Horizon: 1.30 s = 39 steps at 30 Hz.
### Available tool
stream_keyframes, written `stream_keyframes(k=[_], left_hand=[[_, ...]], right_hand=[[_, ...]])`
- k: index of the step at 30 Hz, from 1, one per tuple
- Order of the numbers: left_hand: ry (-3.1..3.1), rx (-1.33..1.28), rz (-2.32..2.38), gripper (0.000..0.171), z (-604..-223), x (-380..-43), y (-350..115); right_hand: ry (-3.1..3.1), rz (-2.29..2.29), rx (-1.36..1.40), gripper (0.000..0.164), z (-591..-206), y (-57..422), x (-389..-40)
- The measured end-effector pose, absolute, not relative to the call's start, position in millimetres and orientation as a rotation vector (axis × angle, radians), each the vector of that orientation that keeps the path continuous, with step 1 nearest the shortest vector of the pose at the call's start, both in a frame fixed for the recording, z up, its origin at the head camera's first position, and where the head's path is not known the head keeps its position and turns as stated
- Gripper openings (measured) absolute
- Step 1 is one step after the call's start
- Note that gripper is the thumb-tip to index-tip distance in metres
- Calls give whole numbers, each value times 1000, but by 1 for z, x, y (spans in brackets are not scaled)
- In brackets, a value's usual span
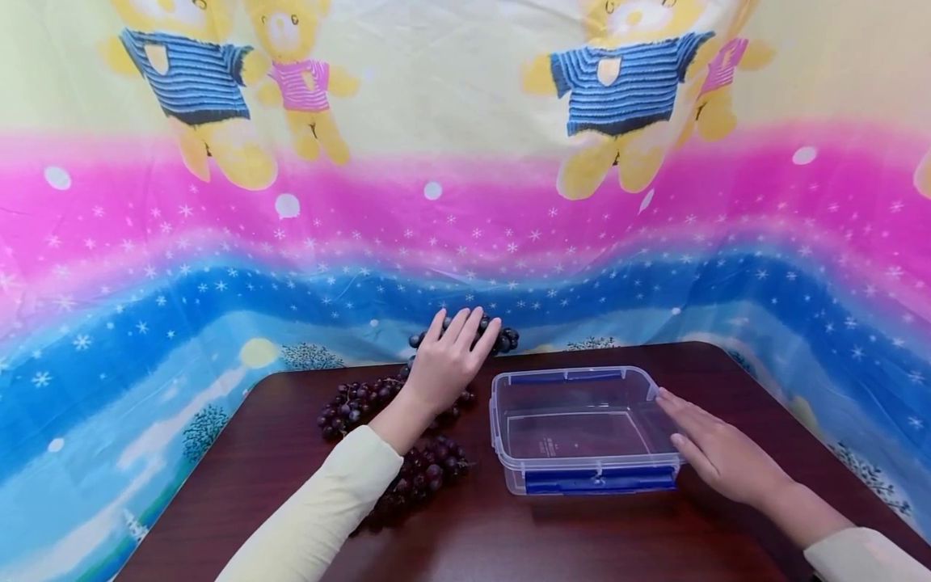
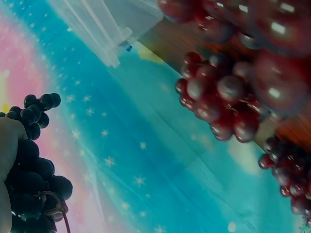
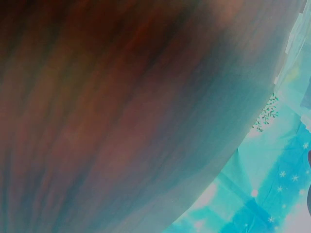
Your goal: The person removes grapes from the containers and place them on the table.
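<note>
My left hand (image 1: pixel 445 368) grips a bunch of black grapes (image 1: pixel 507 339) near the table's far edge, its fingers spread over the top. In the left wrist view, the dark bunch (image 2: pixel 36 182) shows beside the edge of that hand (image 2: pixel 7 170), with a thin stem sticking out. Red grapes (image 1: pixel 356 404) lie just left of my left wrist, and another red bunch (image 1: pixel 429 469) sits nearer, partly behind the sleeve. A clear plastic container (image 1: pixel 502 462) with blue side clips stands lidless to the right. My right hand (image 1: pixel 727 457) rests straight fingers against its right side.
The dark wooden table (image 1: pixel 553 533) has rounded far corners. Behind it hangs a curtain (image 1: pixel 451 218) printed with bears and snowflakes, close to the table's far edge. Tabletop (image 3: pixel 121 121) fills most of the right wrist view.
</note>
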<state>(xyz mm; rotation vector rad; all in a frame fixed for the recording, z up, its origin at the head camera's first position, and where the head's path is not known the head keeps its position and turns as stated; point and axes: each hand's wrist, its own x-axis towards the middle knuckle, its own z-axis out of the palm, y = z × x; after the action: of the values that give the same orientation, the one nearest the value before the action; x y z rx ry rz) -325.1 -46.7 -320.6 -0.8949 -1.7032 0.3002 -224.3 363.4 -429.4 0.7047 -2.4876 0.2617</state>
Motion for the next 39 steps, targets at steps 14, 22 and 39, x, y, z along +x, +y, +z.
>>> stream_keyframes(k=[14,22,39], left_hand=[[-1693,-848,240,38,-324,-323,-88],[-1743,-838,229,41,-333,-318,-118],[-1839,-767,244,41,-350,-307,-163]], right_hand=[[-2502,265,691,61,-431,363,-224],[-2498,271,695,61,-431,362,-224],[-2491,275,697,62,-432,363,-224]])
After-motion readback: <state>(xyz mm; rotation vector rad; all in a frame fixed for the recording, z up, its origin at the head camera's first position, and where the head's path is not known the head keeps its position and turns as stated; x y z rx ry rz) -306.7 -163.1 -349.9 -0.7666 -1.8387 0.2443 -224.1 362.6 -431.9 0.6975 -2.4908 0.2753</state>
